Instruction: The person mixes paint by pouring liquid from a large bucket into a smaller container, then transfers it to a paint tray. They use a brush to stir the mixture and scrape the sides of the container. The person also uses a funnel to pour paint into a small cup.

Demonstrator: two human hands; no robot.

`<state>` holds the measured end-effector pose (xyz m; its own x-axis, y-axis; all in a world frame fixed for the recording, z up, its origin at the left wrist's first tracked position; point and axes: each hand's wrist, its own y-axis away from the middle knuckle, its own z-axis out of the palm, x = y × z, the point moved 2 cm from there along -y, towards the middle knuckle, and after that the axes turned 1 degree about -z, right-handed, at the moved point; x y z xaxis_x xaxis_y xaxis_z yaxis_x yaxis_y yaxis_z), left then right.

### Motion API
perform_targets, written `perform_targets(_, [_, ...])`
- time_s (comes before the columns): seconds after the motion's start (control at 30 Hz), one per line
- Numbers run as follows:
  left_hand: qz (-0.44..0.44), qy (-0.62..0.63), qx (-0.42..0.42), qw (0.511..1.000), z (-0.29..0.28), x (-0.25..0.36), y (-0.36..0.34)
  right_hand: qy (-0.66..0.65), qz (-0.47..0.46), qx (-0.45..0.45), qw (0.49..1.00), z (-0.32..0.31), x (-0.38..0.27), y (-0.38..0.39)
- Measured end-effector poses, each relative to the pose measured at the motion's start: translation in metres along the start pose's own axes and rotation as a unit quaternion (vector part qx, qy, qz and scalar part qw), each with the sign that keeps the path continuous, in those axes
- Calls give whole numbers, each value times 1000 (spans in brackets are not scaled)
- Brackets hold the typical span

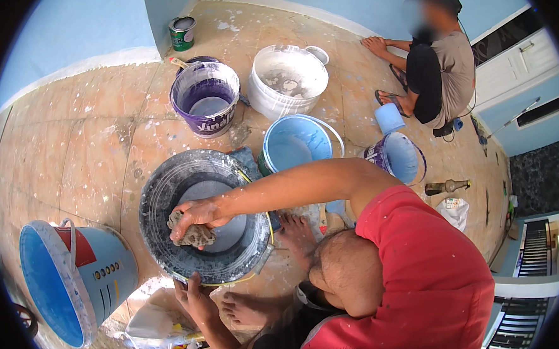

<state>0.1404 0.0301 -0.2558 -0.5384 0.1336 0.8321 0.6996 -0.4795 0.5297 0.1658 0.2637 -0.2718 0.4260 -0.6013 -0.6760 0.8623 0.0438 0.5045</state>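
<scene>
A black bucket [156, 231] with a pale, scuffed rim stands in front of me, with greyish liquid [229, 232] in its bottom. My right hand [201, 216] reaches in from the right, its fingers closed around a rough grey-brown lump [195, 234] above the liquid. Whether the lump is a sponge, a rag or a wad of paste, I cannot tell. At the near side of the bucket, my left hand [198, 302] grips the rim with the thumb up; its other fingers are partly hidden.
Beyond stand a purple-and-white paint bucket [203, 127], a white tub [283, 105], a light-blue bucket [266, 153] and a small green can [182, 40]. A blue bucket [107, 263] lies tilted at left. Another person [446, 63] squats far right, near a bottle [446, 187].
</scene>
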Motion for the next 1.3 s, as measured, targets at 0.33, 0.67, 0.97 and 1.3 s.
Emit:
perform_targets(0.33, [-7, -1, 10, 1000, -2, -2, 1, 51, 11, -44, 998, -12, -2, -6])
perform_targets(0.67, [17, 39, -15, 999, -4, -8, -4, -122, -22, -136, 983, -4, -5, -4])
perform_targets(0.97, [-39, -15, -7, 999, -2, 16, 0, 166, -91, 149, 970, -6, -35, 10])
perform_targets(1.3, [-19, 43, -23, 999, 0, 12, 2, 378, -98, 316, 865, -29, -43, 0])
